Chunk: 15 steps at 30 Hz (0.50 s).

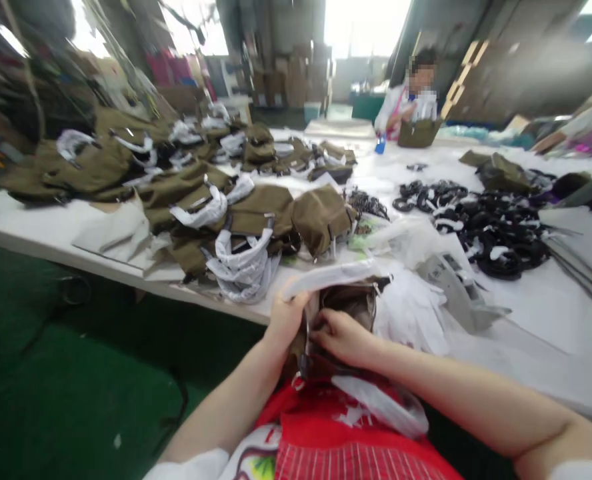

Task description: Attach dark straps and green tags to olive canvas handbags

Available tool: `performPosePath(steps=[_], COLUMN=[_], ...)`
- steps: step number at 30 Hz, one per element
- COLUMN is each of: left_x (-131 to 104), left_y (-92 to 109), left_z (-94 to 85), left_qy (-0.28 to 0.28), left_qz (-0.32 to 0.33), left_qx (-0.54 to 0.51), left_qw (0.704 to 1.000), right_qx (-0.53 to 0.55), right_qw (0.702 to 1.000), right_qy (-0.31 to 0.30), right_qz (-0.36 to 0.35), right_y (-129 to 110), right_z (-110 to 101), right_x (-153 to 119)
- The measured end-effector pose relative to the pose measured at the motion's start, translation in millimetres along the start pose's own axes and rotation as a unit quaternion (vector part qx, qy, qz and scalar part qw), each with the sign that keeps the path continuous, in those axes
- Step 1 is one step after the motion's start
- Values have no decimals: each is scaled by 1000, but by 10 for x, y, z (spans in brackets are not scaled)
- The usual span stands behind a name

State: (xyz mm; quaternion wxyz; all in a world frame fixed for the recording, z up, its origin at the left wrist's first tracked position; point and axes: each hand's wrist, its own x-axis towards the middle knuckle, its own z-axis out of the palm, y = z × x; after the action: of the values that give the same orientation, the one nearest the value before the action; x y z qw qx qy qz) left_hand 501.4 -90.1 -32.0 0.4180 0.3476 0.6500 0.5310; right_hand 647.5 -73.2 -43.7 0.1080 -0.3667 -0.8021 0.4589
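Note:
An olive-brown handbag [346, 300] stands with its mouth open against the table's near edge, close to my body. My left hand [289, 320] is closed on the bag's left rim. Inside the opening, my right hand [343, 337] has its fingers bent together near the inner left wall; what they pinch, if anything, is hidden. One white-wrapped handle [331, 277] arches over the far side of the bag, and another wrapped handle [383, 403] hangs toward my red apron [346, 433].
Olive bags [261, 207] with white-wrapped handles are heaped on the left of the white table [541, 360]. Black straps [501, 233] lie piled at right, near white paper sheets [411, 307]. Across the table a person [406, 107] handles another bag; a second person's arm shows far right.

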Motion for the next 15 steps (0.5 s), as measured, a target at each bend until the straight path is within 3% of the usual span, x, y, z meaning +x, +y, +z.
performPosePath(steps=[5, 8, 12, 15], left_x=[174, 255, 199, 201], left_y=[-57, -70, -49, -38], left_z=[52, 46, 21, -20], left_qy=[1, -16, -50, -74], left_qz=[86, 97, 83, 67], left_qx=[5, 13, 30, 42], left_qw=[996, 995, 995, 994], right_qx=[-17, -155, -365, -417], right_qw=[995, 978, 924, 907], right_qy=[-21, -9, 10, 64], right_qz=[-100, -138, -113, -16], right_y=[157, 135, 0, -14], right_z=[14, -44, -213, -393], right_x=[151, 134, 48, 111])
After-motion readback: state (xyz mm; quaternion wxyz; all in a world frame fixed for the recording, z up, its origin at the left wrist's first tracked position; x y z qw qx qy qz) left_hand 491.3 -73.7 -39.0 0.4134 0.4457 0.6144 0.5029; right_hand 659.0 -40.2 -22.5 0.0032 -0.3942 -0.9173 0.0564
